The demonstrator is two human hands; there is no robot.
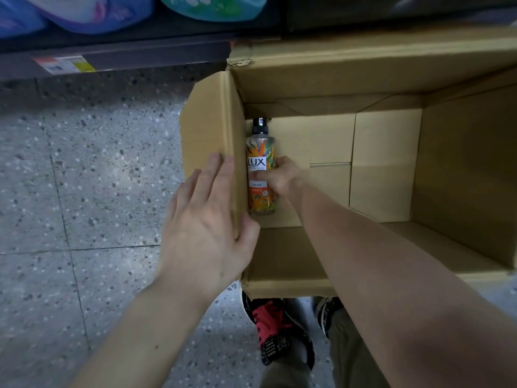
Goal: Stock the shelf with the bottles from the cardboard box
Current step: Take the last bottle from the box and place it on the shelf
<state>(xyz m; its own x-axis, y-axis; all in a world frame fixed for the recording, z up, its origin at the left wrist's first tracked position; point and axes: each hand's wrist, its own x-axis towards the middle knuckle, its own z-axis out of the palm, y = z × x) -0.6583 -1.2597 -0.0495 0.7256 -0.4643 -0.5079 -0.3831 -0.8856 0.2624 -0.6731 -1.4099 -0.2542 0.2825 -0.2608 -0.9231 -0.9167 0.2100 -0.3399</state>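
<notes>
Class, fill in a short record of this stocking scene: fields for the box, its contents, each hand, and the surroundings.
Box: open cardboard box on speckled floor
Contents: one floral bottle lying by the left wall
Right hand: gripping the bottle
Left hand: on the left flap
Shelf: behind the box, price tag on its edge
</notes>
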